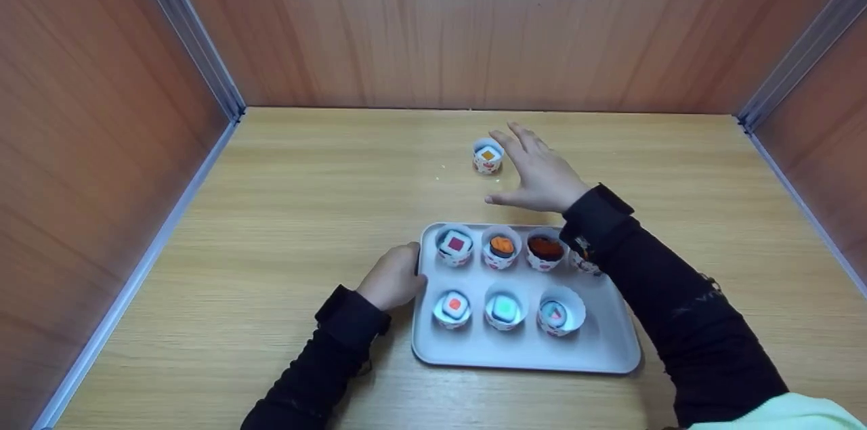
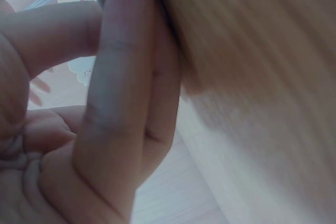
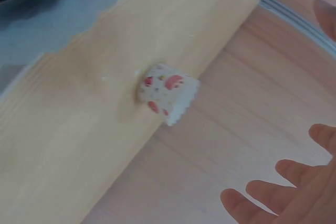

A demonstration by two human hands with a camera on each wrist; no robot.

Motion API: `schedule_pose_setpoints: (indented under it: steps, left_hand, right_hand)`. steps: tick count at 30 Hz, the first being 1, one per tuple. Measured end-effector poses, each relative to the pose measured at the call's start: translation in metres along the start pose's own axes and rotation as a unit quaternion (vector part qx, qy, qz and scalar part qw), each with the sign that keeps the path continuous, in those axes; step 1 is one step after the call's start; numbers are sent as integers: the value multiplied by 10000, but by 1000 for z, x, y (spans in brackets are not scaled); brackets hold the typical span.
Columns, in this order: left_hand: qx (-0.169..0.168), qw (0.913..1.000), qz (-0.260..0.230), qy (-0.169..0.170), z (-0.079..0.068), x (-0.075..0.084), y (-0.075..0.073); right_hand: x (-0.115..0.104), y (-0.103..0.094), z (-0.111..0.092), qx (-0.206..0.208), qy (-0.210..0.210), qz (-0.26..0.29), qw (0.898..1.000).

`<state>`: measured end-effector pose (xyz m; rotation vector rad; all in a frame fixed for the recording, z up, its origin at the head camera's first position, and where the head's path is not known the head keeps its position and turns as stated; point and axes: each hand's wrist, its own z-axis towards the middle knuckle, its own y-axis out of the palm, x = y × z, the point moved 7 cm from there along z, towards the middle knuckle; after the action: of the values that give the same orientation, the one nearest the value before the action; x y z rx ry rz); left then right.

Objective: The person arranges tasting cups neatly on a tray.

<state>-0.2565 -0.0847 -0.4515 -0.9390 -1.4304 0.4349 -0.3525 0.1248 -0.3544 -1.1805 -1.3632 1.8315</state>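
Observation:
My left hand [image 1: 393, 277] grips the left edge of a light grey tray [image 1: 467, 350]; the left wrist view shows its fingers [image 2: 118, 87] close up at that edge. Beyond the tray, my right hand [image 1: 542, 173] is held with fingers and thumb spread and nothing between them. Just left of its fingertips, a small patterned paper cup [image 1: 486, 166] stands on the table, with a white piece with a yellow-brown square inside. The right wrist view shows this cup [image 3: 167, 93] apart from the spread fingers [image 3: 302, 174].
Several similar cups stand on the tray in two rows, including one with an orange piece [image 1: 502, 246] and one with a mint-green piece [image 1: 504, 308]. My right sleeve [image 1: 650, 274] partly covers a back-row cup [image 1: 584, 263]. Wooden panels [image 1: 467, 24] wall the table at back and sides.

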Motion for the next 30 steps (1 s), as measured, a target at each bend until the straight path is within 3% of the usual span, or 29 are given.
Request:
schedule_pose_setpoints:
  steps: [5, 13, 23, 30]
  left_hand:
    - [-55, 9998, -20, -177, 0, -2, 0]
    - [-15, 9998, -35, -180, -2, 2, 0]
    - [46, 9999, -2, 90, -4, 11, 4]
    - [-49, 10000, -49, 30, -5, 11, 7]
  right_hand:
    - [9, 13, 20, -470, 401, 28, 9981]
    - [27, 28, 47, -970, 906, 127, 9911]
    - [44, 46, 57, -1218, 1231, -62, 9849]
    - [50, 62, 58, -1480, 1386, -188, 9790]
